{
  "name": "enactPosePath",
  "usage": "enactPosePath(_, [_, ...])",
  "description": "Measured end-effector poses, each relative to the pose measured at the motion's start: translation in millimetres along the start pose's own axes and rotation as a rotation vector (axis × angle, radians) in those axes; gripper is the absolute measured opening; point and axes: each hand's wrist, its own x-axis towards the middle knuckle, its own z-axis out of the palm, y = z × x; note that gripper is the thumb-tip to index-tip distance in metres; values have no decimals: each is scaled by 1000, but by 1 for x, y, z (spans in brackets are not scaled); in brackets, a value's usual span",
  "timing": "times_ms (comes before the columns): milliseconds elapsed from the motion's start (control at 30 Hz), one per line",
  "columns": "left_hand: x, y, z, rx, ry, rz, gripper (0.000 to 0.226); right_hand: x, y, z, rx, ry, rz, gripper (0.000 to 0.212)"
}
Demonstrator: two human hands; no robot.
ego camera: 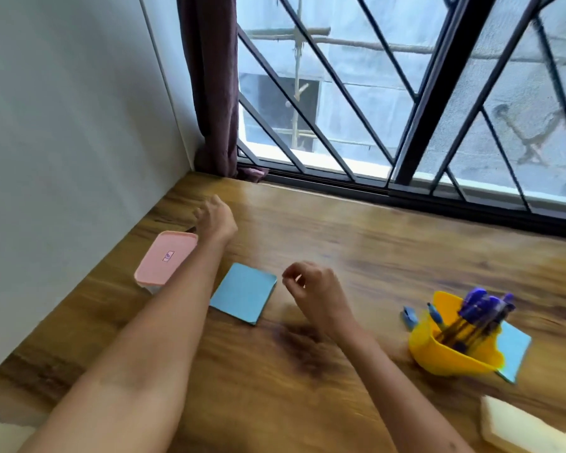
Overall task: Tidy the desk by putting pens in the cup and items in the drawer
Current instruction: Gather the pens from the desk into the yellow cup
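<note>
A yellow cup [438, 354] stands at the right of the wooden desk with several blue pens [477, 308] upright in it. My left hand [214, 220] reaches far across the desk, just beyond a pink-lidded box [165, 258]; its fingers are loosely curled and I cannot see anything in them. My right hand [314, 289] hovers over the desk's middle, fingers curled, empty. A blue notepad [244, 292] lies flat between my two arms. A second blue notepad [513, 351] lies partly under the cup. A small blue object [408, 317] lies left of the cup.
The wooden desk [307, 387] meets a white wall on the left and a barred window at the back, where a dark curtain [213, 93] hangs in the corner. A pale pad [530, 426] lies at the bottom right edge.
</note>
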Motion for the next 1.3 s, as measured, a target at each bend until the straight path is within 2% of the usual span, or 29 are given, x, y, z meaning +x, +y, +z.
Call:
enactPosePath(133, [18, -3, 11, 166, -162, -41, 50, 6, 9, 6, -6, -1, 3, 11])
enactPosePath(267, [13, 5, 18, 307, -116, 19, 43, 5, 16, -1, -2, 21, 19, 9])
enactPosePath(333, [7, 13, 22, 306, -101, 43, 40, 4, 19, -6, -8, 25, 21, 9])
enactPosePath(467, [-11, 35, 23, 257, -202, 51, 42, -2, 22, -22, -14, 54, 12, 10])
enactPosePath(567, [-30, 68, 14, 188, -260, 194, 38, -9, 22, -40, -14, 151, 7, 12])
enactPosePath(733, [-69, 144, -22, -172, -290, 442, 24, -27, 21, -84, 44, 403, -2, 21])
enactPosePath(833, [-117, 185, -54, -618, -490, 572, 14, -46, 20, -119, 117, 580, -11, 25])
enactPosePath(900, [-154, 203, -70, -863, -624, 630, 21, -57, 25, -145, 126, 726, 0, 24])
enactPosePath(1033, [-215, 226, -67, -1039, -765, 690, 32, -76, 62, -199, 8, 967, 163, 21])
enactPosePath(1100, [-233, 231, -55, -1033, -764, 663, 37, -83, 94, -217, -72, 961, 351, 19])
enactPosePath(1167, [-245, 235, -40, -947, -753, 644, 37, -91, 128, -230, -169, 881, 542, 18])
enactPosePath(1300, [-254, 232, -16, -724, -708, 657, 39, -106, 183, -242, -398, 598, 781, 28])
